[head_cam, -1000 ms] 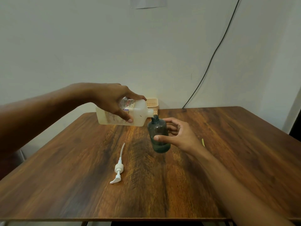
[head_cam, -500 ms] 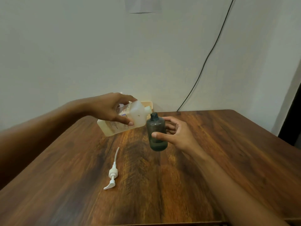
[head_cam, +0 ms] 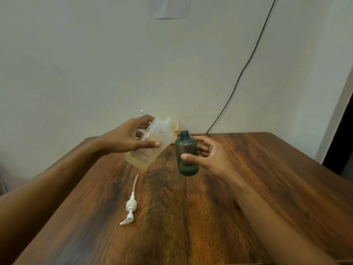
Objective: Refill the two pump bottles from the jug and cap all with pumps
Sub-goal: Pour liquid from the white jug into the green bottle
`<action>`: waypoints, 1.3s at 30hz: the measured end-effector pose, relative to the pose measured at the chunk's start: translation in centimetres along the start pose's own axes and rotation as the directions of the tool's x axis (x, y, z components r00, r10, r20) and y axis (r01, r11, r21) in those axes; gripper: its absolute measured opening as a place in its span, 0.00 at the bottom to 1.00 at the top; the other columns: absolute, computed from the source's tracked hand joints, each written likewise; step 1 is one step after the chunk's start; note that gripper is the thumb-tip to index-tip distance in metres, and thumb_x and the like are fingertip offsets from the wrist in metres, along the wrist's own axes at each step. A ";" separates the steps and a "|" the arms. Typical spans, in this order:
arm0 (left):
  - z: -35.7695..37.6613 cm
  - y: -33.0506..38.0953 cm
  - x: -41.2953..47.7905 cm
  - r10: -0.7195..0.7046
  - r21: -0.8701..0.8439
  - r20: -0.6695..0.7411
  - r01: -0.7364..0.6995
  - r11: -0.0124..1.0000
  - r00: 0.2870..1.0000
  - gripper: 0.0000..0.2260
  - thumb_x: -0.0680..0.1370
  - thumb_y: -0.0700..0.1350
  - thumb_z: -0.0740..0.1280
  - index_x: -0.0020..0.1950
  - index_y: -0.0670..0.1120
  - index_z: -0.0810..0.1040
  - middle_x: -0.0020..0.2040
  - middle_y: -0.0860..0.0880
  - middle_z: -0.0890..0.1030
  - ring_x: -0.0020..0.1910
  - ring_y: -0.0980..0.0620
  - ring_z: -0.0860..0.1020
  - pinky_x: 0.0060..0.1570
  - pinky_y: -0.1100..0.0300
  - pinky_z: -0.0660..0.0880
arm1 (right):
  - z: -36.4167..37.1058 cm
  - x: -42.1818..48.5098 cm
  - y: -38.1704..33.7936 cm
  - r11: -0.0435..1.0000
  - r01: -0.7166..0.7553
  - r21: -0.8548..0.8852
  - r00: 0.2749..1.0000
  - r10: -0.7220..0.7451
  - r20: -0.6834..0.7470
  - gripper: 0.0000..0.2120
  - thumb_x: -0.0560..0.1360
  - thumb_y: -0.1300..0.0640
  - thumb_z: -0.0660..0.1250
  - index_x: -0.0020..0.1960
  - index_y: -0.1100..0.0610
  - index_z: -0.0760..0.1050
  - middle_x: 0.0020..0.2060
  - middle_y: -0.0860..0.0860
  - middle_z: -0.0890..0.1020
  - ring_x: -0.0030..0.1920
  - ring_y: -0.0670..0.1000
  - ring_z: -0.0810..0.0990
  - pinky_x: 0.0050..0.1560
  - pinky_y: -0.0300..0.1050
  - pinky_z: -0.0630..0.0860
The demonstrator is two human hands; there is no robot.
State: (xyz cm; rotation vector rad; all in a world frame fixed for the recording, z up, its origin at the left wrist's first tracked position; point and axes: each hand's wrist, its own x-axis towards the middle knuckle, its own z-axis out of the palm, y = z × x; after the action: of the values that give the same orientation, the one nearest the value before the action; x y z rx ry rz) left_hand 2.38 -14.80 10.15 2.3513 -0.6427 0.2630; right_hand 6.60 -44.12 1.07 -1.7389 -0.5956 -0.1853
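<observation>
My left hand (head_cam: 128, 137) grips a translucent jug (head_cam: 154, 143) with a printed label and pale yellowish liquid, tilted with its mouth up and to the right, above the wooden table (head_cam: 248, 188). My right hand (head_cam: 208, 156) holds a dark teal bottle (head_cam: 186, 154), upright and uncapped, just right of the jug. A white pump (head_cam: 130, 205) with its long tube lies on the table in front of the jug. Behind my left hand a white pump tip (head_cam: 141, 112) sticks up; what it sits on is hidden.
A small beige perforated basket (head_cam: 175, 129) stands at the table's back edge against the wall, mostly hidden by the jug. A black cable (head_cam: 246, 66) runs down the wall to the table's back. A dark doorway edge is at far right.
The jug has swung from lying sideways with its mouth at the bottle's neck to tilting mouth-up, away from the bottle. The bottle stays upright in my right hand.
</observation>
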 end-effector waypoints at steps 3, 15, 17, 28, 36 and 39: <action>0.9 -0.6 -0.5 -0.031 -0.108 -0.056 0.025 0.994 0.998 0.32 0.72 0.57 0.76 0.74 0.54 0.72 0.65 0.55 0.81 0.61 0.54 0.83 0.53 0.58 0.84 | 0.1 -0.1 -0.2 0.999 0.011 0.043 0.999 -0.010 -0.040 0.33 0.64 0.44 0.87 0.66 0.45 0.81 0.60 0.42 0.88 0.62 0.41 0.86 0.62 0.38 0.82; 5.0 -2.7 -3.1 -0.134 -0.487 -0.270 -0.015 0.873 0.953 0.32 0.70 0.52 0.80 0.71 0.53 0.71 0.61 0.47 0.85 0.57 0.44 0.86 0.51 0.49 0.85 | -0.1 -0.3 -1.2 0.986 0.026 0.168 0.994 -0.008 -0.107 0.36 0.61 0.44 0.87 0.67 0.46 0.81 0.59 0.43 0.89 0.61 0.44 0.87 0.62 0.45 0.84; 5.3 -2.8 -3.3 -0.137 -0.499 -0.281 -0.023 0.866 0.950 0.32 0.71 0.52 0.79 0.71 0.51 0.70 0.61 0.46 0.85 0.57 0.43 0.86 0.52 0.48 0.85 | -0.1 -0.3 -1.2 0.984 0.025 0.176 0.994 -0.006 -0.105 0.36 0.61 0.44 0.87 0.67 0.47 0.81 0.59 0.44 0.89 0.61 0.45 0.87 0.63 0.48 0.84; 4.9 -3.6 -4.1 -0.167 -0.479 -0.333 -0.014 0.878 0.928 0.34 0.68 0.57 0.80 0.69 0.54 0.70 0.59 0.51 0.86 0.56 0.47 0.87 0.47 0.57 0.85 | 0.2 -0.1 -1.2 0.985 0.024 0.172 0.995 -0.008 -0.095 0.34 0.62 0.46 0.86 0.66 0.47 0.81 0.59 0.44 0.89 0.61 0.44 0.87 0.61 0.42 0.84; 4.2 -8.0 -6.7 -0.319 -0.461 -0.427 0.099 0.882 0.846 0.37 0.59 0.66 0.83 0.63 0.61 0.72 0.62 0.56 0.83 0.58 0.52 0.85 0.51 0.51 0.86 | 0.5 -0.1 -1.0 0.987 0.011 0.160 0.996 0.003 -0.090 0.35 0.62 0.46 0.86 0.67 0.48 0.81 0.60 0.45 0.89 0.62 0.46 0.87 0.64 0.49 0.84; 4.6 -10.4 -7.8 -0.394 -0.449 -0.466 0.173 0.877 0.792 0.37 0.62 0.61 0.84 0.66 0.58 0.71 0.68 0.51 0.78 0.65 0.46 0.81 0.58 0.40 0.82 | 0.7 -0.2 -0.9 0.987 0.002 0.162 0.996 0.011 -0.084 0.35 0.62 0.47 0.87 0.68 0.49 0.81 0.60 0.46 0.89 0.62 0.47 0.87 0.66 0.53 0.83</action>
State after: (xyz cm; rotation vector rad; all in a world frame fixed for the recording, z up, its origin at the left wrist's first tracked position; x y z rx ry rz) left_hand 1.09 -8.17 -1.81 1.8247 -0.0330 0.5851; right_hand 5.88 -43.41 1.59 -1.5677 -0.5302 -0.2010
